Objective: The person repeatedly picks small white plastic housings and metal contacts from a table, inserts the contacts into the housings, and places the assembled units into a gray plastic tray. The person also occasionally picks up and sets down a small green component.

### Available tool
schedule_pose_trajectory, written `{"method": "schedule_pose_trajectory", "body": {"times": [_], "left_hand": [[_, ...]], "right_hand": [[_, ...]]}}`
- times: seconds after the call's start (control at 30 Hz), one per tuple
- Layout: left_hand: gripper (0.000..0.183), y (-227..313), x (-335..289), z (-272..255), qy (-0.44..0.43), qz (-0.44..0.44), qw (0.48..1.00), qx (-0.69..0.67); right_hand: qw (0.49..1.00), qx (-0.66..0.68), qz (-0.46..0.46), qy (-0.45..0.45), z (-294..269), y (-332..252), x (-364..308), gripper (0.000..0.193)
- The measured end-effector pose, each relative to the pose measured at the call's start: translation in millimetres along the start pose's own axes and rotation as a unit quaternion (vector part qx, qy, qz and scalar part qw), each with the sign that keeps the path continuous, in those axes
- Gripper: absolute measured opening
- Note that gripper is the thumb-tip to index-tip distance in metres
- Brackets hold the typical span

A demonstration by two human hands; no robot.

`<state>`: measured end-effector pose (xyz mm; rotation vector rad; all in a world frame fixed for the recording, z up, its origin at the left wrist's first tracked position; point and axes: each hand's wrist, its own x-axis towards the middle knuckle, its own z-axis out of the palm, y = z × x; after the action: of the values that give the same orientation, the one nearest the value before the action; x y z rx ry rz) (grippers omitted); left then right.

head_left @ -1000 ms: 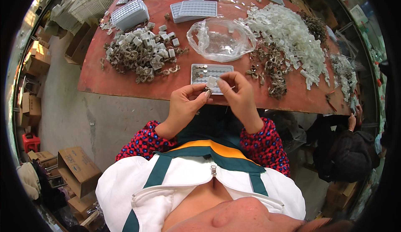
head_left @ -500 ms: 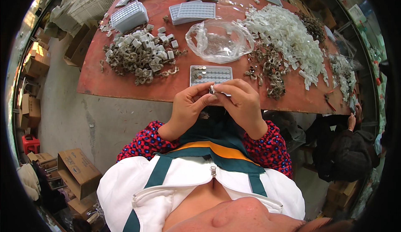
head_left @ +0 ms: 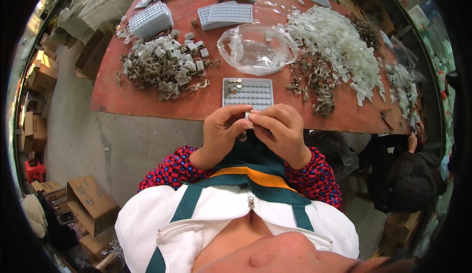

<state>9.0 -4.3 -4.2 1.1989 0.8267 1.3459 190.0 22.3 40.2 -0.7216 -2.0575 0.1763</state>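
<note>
Reddish-brown surface [head_left: 147, 101], seen from above, its near edge just in front of the person. On its right half lies a broad heap of white plastic pieces [head_left: 334, 42], with a band of dark metal parts [head_left: 314, 84] along the heap's near side. On the left half lies a mixed pile of white blocks and dark metal parts [head_left: 164, 66]. Between the two piles, a crumpled clear plastic bag [head_left: 255, 49]. Further back, stacked grey compartment trays [head_left: 226, 13] and a second stack [head_left: 150, 18] to their left. At the near edge, a single grey compartment tray [head_left: 248, 92] with a few of its far-left cells filled. Directly below this tray, both hands are raised together over the edge of the surface: the left hand [head_left: 221, 133] and the right hand [head_left: 282, 133] meet at the fingertips, the fingers pressed together and pinching a small pale part [head_left: 247, 116] between them. The part is too small to show its shape. It sits just beside the near rim of the single tray, well apart from both piles.
</note>
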Motion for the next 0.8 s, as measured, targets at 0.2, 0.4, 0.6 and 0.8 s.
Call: {"method": "schedule_pose_trajectory", "body": {"times": [0.2,0.4,0.6,0.8], "left_hand": [[0.030,-7,1,2,0.014,-0.085,0.990,-0.112],[0.035,-3,2,-9,0.013,-0.192,0.961,-0.199],[0.041,0,3,-10,0.004,-0.205,0.955,-0.215],[0.037,3,6,-19,0.017,-0.209,0.934,-0.290]], "right_hand": [[0.993,0.066,0.066,-0.069,2,14,-2,0.025],[0.954,0.097,0.278,-0.052,10,116,55,0.020],[0.966,-0.099,0.152,-0.184,59,168,75,0.019],[0.931,-0.030,0.263,-0.252,62,186,73,0.020]]}}
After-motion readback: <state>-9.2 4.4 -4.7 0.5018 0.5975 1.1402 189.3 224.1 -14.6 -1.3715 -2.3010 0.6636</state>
